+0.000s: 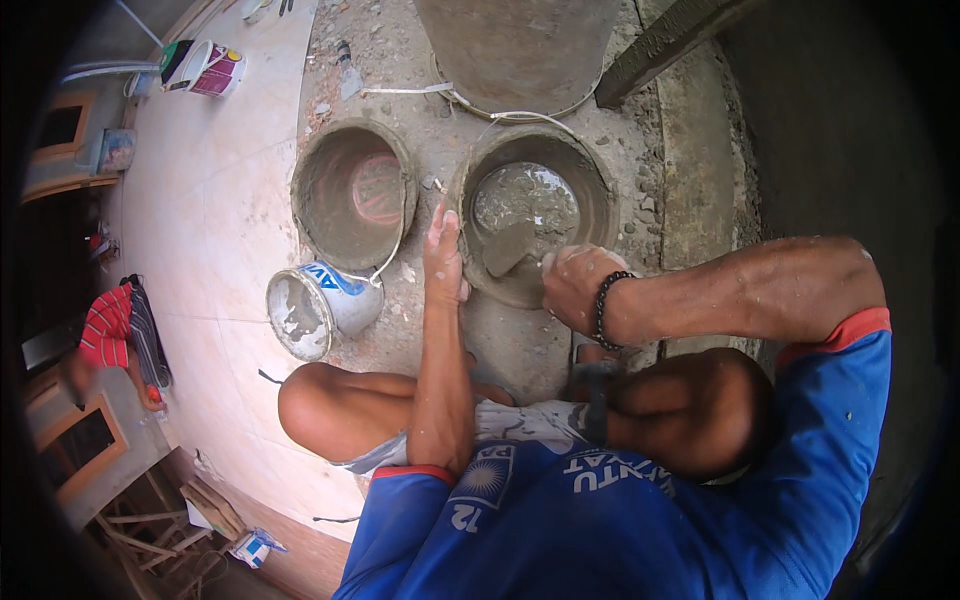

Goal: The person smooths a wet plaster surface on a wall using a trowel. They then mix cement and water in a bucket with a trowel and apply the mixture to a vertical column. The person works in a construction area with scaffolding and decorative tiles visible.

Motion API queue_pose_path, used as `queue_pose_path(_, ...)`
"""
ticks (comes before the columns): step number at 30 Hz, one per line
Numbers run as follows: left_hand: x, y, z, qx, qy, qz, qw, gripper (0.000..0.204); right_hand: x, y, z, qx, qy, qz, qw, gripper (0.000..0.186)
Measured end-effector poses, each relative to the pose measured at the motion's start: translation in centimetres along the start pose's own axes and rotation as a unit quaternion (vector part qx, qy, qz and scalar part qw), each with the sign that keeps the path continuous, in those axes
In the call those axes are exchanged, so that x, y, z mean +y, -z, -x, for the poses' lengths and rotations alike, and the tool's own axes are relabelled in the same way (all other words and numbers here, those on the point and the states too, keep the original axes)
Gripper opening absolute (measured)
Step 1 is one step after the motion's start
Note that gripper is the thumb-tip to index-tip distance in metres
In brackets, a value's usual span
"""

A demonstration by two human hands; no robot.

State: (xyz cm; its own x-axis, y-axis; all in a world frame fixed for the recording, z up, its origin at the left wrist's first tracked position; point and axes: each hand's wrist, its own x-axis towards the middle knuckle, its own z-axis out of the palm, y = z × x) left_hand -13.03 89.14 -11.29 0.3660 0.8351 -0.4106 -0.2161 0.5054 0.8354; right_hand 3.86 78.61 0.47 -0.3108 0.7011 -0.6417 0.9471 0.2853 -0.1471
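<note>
A grey, mortar-crusted bucket (600,190) stands in front of me with wet grey mortar (525,200) inside. My left hand (443,255) grips its left side, fingers partly hidden against the wall. My right hand (585,285) is closed on the handle of a trowel, whose mortar-coated blade (510,250) is down inside the bucket near the front wall. Left of this stands another dirty bucket (315,160) with reddish residue on its bottom. A small white-and-blue pail (345,305) lies on its side below that one.
A large cylindrical container (515,40) and a mortar-coated plank (660,55) are at the top. Pale tiled floor (210,260) spreads leftward, with a white bucket (215,70). A person in red (110,325) is at far left, beside timber pieces (215,510). A dark grey surface runs along the right.
</note>
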Motion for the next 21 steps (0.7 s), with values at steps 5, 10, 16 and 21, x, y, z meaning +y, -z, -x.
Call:
queue_pose_path(5,0.1,-0.1,-0.3,-0.001,-0.009,0.005,1.000,0.062,3.3,3.7,1.5,-0.030,0.054,0.026,0.998,0.022)
queue_pose_path(10,-0.1,-0.2,-0.5,0.016,-0.012,-0.003,1.000,0.059,-0.9,4.0,2.1,0.101,-0.013,0.080,0.992,0.034)
queue_pose_path(16,-0.3,-0.8,-0.3,0.035,-0.010,-0.015,0.999,0.058,-0.1,3.7,5.4,-0.023,0.033,0.076,0.996,0.040)
queue_pose_path(21,0.6,-1.3,0.0,0.036,0.011,0.026,0.999,0.059,-0.4,3.0,3.8,0.171,-0.035,0.067,0.982,0.021)
